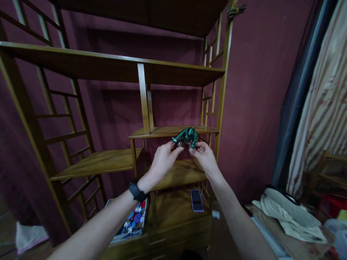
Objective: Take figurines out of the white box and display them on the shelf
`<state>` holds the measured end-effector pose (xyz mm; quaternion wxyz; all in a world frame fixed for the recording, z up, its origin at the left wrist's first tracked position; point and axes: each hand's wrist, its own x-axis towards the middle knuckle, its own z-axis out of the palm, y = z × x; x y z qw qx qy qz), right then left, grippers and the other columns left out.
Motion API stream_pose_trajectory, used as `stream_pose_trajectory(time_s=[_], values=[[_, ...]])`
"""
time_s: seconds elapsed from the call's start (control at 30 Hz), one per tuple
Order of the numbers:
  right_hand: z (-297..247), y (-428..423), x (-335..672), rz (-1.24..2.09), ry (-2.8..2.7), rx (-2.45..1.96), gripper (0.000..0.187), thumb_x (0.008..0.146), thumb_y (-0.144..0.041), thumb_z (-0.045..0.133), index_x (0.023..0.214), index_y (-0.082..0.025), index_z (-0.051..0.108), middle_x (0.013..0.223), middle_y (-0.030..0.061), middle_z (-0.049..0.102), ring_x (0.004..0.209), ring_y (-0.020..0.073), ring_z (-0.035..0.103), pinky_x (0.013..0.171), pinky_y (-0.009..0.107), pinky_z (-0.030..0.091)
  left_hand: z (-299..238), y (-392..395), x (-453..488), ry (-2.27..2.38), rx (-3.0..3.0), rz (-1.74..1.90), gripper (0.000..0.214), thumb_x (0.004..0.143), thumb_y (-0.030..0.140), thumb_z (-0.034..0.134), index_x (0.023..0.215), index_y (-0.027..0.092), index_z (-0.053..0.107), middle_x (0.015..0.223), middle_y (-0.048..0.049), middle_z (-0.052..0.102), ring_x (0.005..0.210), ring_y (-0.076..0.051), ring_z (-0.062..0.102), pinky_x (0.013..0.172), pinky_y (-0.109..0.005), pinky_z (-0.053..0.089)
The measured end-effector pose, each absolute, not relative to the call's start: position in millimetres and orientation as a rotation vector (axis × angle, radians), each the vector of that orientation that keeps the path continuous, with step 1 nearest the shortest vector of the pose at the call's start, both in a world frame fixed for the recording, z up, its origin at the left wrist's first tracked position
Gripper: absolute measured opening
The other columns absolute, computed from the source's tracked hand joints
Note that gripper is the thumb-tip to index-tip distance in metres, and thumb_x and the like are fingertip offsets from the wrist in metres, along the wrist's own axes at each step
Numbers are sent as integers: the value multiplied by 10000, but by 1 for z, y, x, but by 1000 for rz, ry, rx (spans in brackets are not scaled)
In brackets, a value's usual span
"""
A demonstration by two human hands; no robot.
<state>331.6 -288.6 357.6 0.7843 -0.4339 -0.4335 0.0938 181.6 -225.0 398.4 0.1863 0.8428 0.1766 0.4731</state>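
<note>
A shiny dark green figurine (189,135) is held up between my two hands, in front of the wooden shelf unit (179,131). My left hand (166,157) pinches its left lower part between thumb and fingers. On the other side, my right hand (204,154) grips its right lower part the same way. The figurine looks like a crouching or bent shape, but its exact kind is hard to make out. It overlaps the front edge of a middle shelf in view; whether it touches the board I cannot tell. A black watch (137,191) is on my left wrist.
A box (146,213) of small colourful items stands at lower left, partly behind my left forearm. A phone (197,200) lies on the low shelf. At right are folded cloth (287,213) and a striped curtain (320,94). Upright posts divide the shelves.
</note>
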Motion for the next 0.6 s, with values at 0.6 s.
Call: stream_pose_trajectory(time_s=[0.6], values=[[475, -192, 472, 75, -973, -1532, 234, 499, -107, 671, 678, -164, 533, 517, -72, 525, 473, 76, 457, 482, 193, 351, 497, -111, 341, 709, 2001, 1124, 251, 497, 155, 784, 698, 109, 640, 641, -22, 625, 664, -138, 591, 588, -209, 423]])
